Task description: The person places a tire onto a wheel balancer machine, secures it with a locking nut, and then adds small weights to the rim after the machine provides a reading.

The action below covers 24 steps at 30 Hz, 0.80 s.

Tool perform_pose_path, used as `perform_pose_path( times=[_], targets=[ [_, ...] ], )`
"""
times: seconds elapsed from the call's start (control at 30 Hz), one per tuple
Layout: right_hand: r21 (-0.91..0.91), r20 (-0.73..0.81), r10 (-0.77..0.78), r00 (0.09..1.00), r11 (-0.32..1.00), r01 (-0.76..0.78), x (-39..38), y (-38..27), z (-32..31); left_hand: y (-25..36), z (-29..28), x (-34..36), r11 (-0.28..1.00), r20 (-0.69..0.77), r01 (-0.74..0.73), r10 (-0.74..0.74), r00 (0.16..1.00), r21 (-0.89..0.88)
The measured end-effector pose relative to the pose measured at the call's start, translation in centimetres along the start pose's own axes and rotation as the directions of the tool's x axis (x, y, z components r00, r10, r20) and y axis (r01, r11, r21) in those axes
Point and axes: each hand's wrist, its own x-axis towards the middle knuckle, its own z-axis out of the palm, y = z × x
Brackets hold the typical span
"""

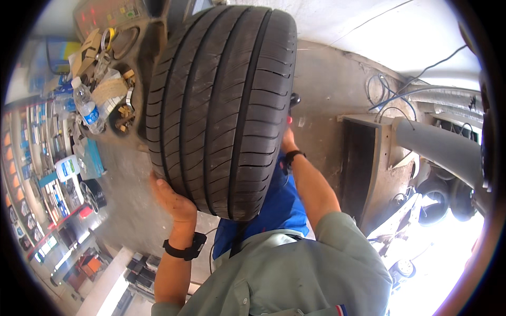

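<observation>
A large black car tyre [219, 110] with several deep tread grooves stands upright in front of my body and fills the middle of the head view. At its lower left edge, my left hand [171, 199] rests against the tyre with the fingers stretched out. My right hand [288, 141] reaches along the right side of the tyre. Its fingers are mostly hidden behind the rubber. Just beyond them a small red spot and a dark rounded knob [296, 99] show past the tyre's edge. Whether my right hand touches either cannot be made out.
Left of the tyre, a machine's tray [138, 110] holds small weights, tape and cardboard, with a plastic water bottle [88, 108] at its edge. Stocked shelves [39, 174] line the far left. A metal machine [363, 163] with a grey cylinder [437, 142] stands right; cables hang behind.
</observation>
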Motion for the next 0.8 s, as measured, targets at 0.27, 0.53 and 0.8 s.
perform_pose_path(
  times=[0.27,0.53,0.8],
  targets=[
    [-0.426,0.065,-0.014,0.998,0.904,0.040,-5.9,-0.7,-1.5,4.3,0.7,2.5,0.998,-0.010,0.019,-0.020,1.000,-0.058],
    [-0.386,0.186,0.083,0.979,0.923,-0.005,-4.8,-3.4,-1.5,3.1,-0.3,1.2,0.988,0.024,0.065,-0.062,0.998,-0.140],
    [-0.399,0.175,0.213,0.961,0.908,-0.129,-6.7,-10.4,-0.8,-2.8,0.4,-3.7,0.974,-0.105,-0.019,-0.005,0.994,-0.226]
  ],
)
